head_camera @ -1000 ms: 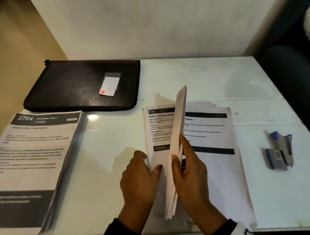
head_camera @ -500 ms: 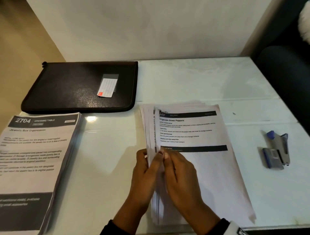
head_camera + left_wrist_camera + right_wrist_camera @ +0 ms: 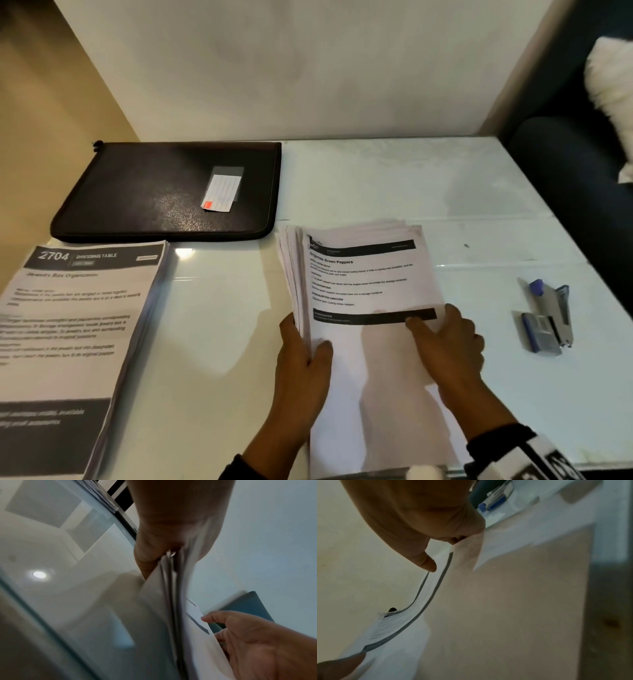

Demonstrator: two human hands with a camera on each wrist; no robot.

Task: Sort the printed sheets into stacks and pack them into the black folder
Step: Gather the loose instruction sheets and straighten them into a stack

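A stack of printed sheets (image 3: pixel 363 274), topped by a page on green peppers, is lifted at its left edge in the middle of the white table (image 3: pixel 428 192). My left hand (image 3: pixel 301 356) grips that left edge, thumb on top; the left wrist view shows its fingers curled round the sheets (image 3: pixel 173 588). My right hand (image 3: pixel 445 342) holds the stack's right edge, thumb on the top page, fingers under it; the right wrist view shows the bent sheets (image 3: pixel 406 622). The black folder (image 3: pixel 164 192) lies closed at the back left. A second stack (image 3: pixel 75 325), headed 2704 Dressing Table, lies at the front left.
A blue and grey stapler (image 3: pixel 548 315) lies to the right of the held stack. A white label card (image 3: pixel 221 192) sits on the folder. A wall runs along the table's far edge, and a dark seat (image 3: pixel 575 164) stands past the right edge.
The sheet held upright a second ago has come down onto the stack. Both hands met at the stack's left edge, then my right hand moved across to the right edge.
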